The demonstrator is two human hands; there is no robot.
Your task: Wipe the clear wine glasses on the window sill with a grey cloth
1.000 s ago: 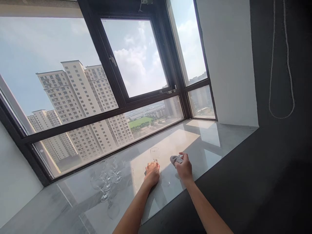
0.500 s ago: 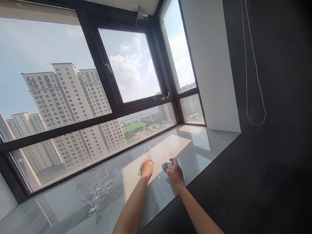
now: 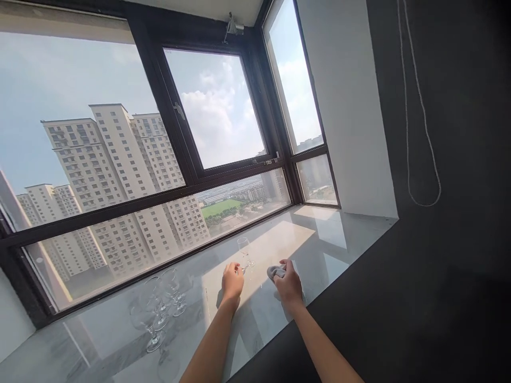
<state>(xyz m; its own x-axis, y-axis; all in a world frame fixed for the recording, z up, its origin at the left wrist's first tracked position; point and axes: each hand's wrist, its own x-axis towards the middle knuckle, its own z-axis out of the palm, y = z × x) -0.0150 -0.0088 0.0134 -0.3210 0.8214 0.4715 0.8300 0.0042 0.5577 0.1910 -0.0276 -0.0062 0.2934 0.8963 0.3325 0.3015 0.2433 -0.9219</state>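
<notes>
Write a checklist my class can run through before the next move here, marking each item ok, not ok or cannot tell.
1. Crumpled grey fabric cloth held in the right-hand grip: ok.
2. Single clear, stemmed drinking glass upright on the glossy pale-grey sill: ok.
3. Left-hand grip free of that glass: cannot tell; fingers are close to its base.
4. Clustered clear, stemmed drinking glasses upright, apart from both hands: ok.
5. Single glass free of smudges: cannot tell; too small.

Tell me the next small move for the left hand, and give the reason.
I'd probably ease the left hand straight back from the stemmed glass: the glass appears to stand on the sunlit windowsill, and the fingers are right beside it, so a sideways sweep might knock it. Whether they touch it is too small to tell.
</notes>
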